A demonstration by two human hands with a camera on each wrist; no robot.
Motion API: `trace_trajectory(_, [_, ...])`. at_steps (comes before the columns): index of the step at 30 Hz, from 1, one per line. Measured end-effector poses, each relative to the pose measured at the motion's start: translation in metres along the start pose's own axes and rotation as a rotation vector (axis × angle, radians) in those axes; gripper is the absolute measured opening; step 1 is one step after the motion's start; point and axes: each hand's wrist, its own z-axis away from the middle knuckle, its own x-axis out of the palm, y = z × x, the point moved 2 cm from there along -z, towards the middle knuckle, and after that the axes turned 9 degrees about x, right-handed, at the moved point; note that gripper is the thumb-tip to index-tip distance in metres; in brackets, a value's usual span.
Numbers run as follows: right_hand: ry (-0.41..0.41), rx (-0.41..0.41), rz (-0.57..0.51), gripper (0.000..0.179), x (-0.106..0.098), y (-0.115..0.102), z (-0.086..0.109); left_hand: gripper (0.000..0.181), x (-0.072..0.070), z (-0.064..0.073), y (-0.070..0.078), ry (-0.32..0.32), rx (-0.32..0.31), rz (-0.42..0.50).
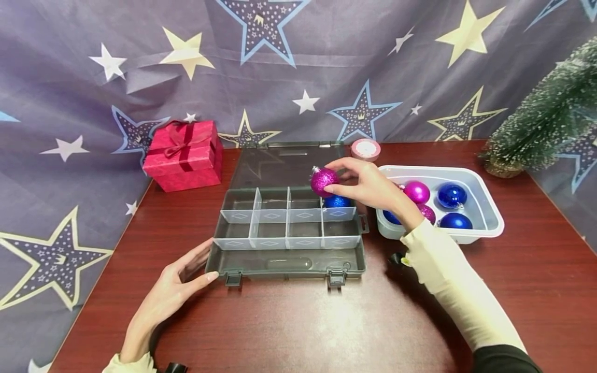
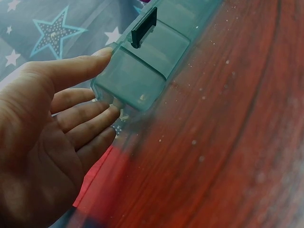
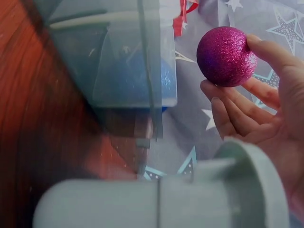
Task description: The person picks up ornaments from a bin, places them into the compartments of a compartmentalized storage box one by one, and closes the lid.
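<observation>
A magenta glitter Christmas ball point(image 1: 324, 181) with a silver cap is pinched between the thumb and fingers of my right hand point(image 1: 368, 184). It is above the back right compartment of the clear grey compartment box point(image 1: 284, 261), where a blue glitter ball point(image 1: 338, 202) sits. In the right wrist view the magenta ball point(image 3: 223, 57) shows at the fingertips, beside the box wall point(image 3: 85, 66). My left hand point(image 1: 174, 287) holds the box by its left front corner. The left wrist view has its thumb on the upper edge and the fingertips against the end wall point(image 2: 128, 88).
Right of the box stands a white plastic tub point(image 1: 487, 217) holding several blue and magenta balls. A ribbon roll point(image 1: 366, 149) lies behind the box, whose lid point(image 1: 291, 166) is swung back. A red gift box point(image 1: 184, 158) stands back left, a small frosted tree point(image 1: 541, 114) back right.
</observation>
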Motion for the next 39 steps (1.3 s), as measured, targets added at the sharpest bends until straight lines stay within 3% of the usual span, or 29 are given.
trace_trajectory(8, [0.004,-0.011,0.083,0.047,0.011,-0.002,-0.01,0.068,0.0,0.0,0.0,0.002,0.013,0.008])
trace_trajectory(22, [-0.022,-0.045,0.07,0.041,0.023,-0.006,-0.019,0.067,0.0,0.0,0.0,0.006,0.008,-0.002])
trace_trajectory(39, [0.019,-0.022,0.079,0.04,-0.001,-0.004,0.005,0.067,0.0,-0.001,0.001,-0.002,-0.003,-0.004])
